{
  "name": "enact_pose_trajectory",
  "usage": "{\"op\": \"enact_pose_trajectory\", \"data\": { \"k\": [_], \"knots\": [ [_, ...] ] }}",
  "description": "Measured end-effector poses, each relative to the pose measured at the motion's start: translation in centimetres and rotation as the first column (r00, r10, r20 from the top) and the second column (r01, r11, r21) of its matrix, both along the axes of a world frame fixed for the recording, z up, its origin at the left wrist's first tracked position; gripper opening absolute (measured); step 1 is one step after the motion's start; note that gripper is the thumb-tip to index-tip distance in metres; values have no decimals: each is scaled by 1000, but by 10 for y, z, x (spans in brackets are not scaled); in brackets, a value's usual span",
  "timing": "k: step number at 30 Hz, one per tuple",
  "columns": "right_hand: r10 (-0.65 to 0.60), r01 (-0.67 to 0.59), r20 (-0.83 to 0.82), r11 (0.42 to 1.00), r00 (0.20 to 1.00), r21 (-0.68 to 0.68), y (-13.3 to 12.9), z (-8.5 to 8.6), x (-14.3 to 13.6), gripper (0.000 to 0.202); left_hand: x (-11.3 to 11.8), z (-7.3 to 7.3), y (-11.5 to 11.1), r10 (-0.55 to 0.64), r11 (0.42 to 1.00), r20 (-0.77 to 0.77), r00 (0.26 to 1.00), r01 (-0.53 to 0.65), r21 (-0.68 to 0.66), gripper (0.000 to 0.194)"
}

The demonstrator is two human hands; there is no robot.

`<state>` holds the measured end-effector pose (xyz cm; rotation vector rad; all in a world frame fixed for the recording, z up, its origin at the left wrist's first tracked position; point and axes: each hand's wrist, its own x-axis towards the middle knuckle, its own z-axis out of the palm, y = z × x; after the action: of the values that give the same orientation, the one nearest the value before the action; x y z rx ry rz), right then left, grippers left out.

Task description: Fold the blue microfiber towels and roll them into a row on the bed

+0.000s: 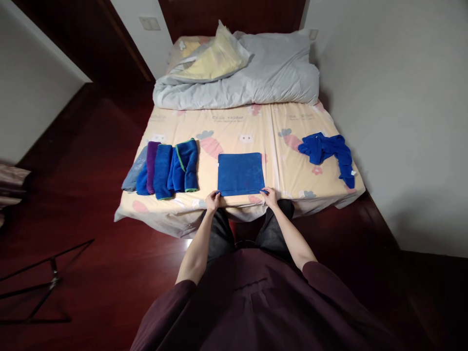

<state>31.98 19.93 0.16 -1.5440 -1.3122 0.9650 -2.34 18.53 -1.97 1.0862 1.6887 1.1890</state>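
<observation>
Pinching a flat blue cloth (pixel 240 171) by its near corners, the person is sitting right up against the end of a bed, knees at the edge. The left hand (pixel 212 201) is gripping the near left corner, thumb and fingers together on the fabric, and the right hand (pixel 269 198) is doing the same at the near right corner, so both are clamping down on the one cloth. It's lying pretty square on the cream carrot-print sheet (pixel 234 129), close to the front edge, with a narrow band running along the side nearest the person.

Off to the left, a row of folded cloths is sitting side by side and partly overlapping: a greyish one (pixel 134 170) is lying at the far left, a purple one (pixel 151 165) is squeezing in between blues, and a blue one with green trim (pixel 189 163) is lying nearest the flat cloth. Over on the right, a crumpled blue cloth (pixel 320 147) is sprawling well apart from the hands, a little white tag (pixel 353 173) showing.

Up top, a pale grey quilt (pixel 281 73) is bunching across the bed, with something pale yellow (pixel 215 61) resting on it. A dark metal stand (pixel 54 281) is standing on the reddish floor (pixel 120 273), lower left.
</observation>
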Motion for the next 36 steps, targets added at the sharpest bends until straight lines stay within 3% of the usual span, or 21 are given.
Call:
{"op": "enact_pose_trajectory", "data": {
  "k": [8,14,18,21,28,33,36],
  "knots": [
    [36,-35,-38,999,999,29,-16,0,11,33,4,8,-26,39,999,65,997,-40,19,34],
    [-48,49,-26,998,998,28,-11,5,2,42,8,12,-11,59,998,135,989,-60,3,38],
    [-78,78,7,997,997,25,-5,12,-6,42,5,12,-8,-43,999,167,985,46,-15,43],
    [-102,102,0,995,995,1,-3,14,-9,41,4,10,-12,-100,993,122,987,106,-47,42],
    [-33,33,16,999,999,0,-9,14,-7,40,2,15,-12,-81,994,-10,997,80,-80,25],
    [-32,31,-18,997,999,-64,-11,10,1,40,0,15,-12,-58,994,-110,992,47,-99,25],
    [-29,35,72,996,997,-86,-12,7,6,40,1,15,-16,-57,993,-163,985,39,-108,25]
  ]
}}
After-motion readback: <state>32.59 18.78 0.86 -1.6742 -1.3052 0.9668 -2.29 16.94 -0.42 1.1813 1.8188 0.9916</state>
